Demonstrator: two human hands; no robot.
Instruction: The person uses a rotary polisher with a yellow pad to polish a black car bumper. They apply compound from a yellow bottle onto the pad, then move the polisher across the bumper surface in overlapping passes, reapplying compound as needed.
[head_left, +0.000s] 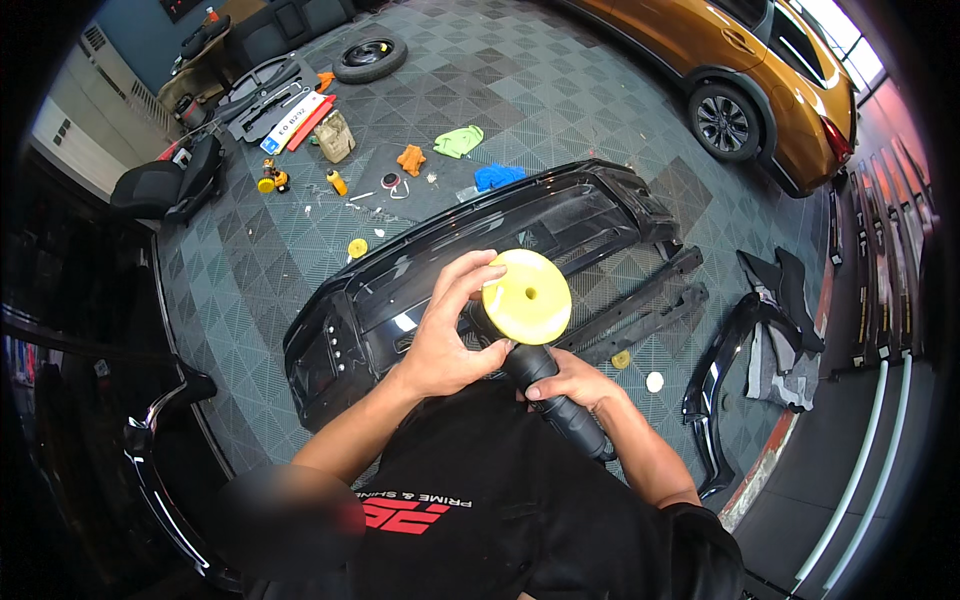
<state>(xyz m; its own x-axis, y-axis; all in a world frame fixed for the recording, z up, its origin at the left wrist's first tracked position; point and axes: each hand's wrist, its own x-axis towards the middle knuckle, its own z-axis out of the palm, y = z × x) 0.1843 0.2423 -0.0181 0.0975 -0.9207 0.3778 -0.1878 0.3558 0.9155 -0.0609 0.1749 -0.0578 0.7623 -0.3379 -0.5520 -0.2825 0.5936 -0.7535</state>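
A round yellow foam polishing pad (527, 298) with a centre hole faces up on the head of a black polishing machine (559, 409). My left hand (457, 330) has its fingers and thumb spread around the rim of the pad and the machine's head. Lower right, my right hand (574, 382) grips the black body of the machine. Beneath and beyond both hands, a glossy black car bumper (480, 240) lies on the floor. Small round pads, one yellow (358, 248), one dull yellow (620, 359) and one white (655, 382), lie on the tiles.
An orange car (720, 60) stands upper right. Ahead lie a blue cloth (499, 177), a green cloth (458, 142), a yellow bottle (337, 182), a cordless drill (274, 177) and a spare wheel (370, 59). Black trim strips (645, 322) and a curved black panel (709, 390) lie right.
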